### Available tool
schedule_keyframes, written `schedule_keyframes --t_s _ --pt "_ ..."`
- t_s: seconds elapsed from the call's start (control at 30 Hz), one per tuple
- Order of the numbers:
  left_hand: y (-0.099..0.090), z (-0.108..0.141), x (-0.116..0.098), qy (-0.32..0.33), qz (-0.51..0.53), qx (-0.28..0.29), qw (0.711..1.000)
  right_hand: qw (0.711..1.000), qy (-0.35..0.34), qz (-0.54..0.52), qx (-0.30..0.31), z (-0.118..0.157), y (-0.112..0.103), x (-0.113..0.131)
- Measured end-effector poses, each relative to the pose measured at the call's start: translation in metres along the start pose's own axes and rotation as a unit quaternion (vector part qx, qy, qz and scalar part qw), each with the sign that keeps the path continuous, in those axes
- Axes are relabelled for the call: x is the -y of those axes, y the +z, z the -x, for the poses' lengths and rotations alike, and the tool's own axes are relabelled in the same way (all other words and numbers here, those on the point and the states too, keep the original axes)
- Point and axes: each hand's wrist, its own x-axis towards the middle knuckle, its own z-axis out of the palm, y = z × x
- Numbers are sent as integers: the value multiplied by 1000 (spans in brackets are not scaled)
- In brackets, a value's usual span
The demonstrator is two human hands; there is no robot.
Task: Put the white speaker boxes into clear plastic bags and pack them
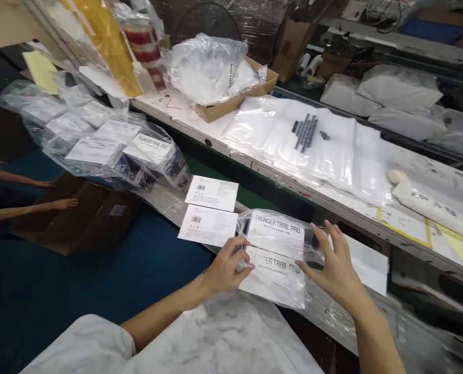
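Two white-topped boxes printed "THUNDER TRAIL PRO" lie side by side in a clear plastic bag in front of me. My left hand is at the bag's left side, its fingers curled and closed on the film. On the right side, my right hand has its fingers spread, with the thumb by the near box's corner and the fingertips close to the bag's edge. Left of the bag, two white boxes show barcode faces. Another white box lies partly behind my right hand.
Several bagged boxes sit at the left end of the bench. On the raised ledge are flat printed plastic bags, a shallow carton of plastic and tape rolls. At far left, another person's hands touch a cardboard box.
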Motion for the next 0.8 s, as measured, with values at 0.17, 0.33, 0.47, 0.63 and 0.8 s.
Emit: schedule_keyframes --t_s 0.17,0.33,0.47,0.63,0.8 --pt "-39 -56 -19 54 -30 28 998 986 153 -64 -12 8 -23 -53" --pt "-46 -203 -12 93 -37 -60 993 940 231 -222 -116 18 -52 -88" --pt "-34 -358 29 -85 -212 -70 971 940 187 -257 -126 -9 -65 -94" --pt "-42 -422 79 -218 -306 -54 925 943 103 -302 -93 -48 -67 -83" --pt "-56 -426 69 -137 -303 -136 933 944 42 -323 -54 -90 -75 -67"
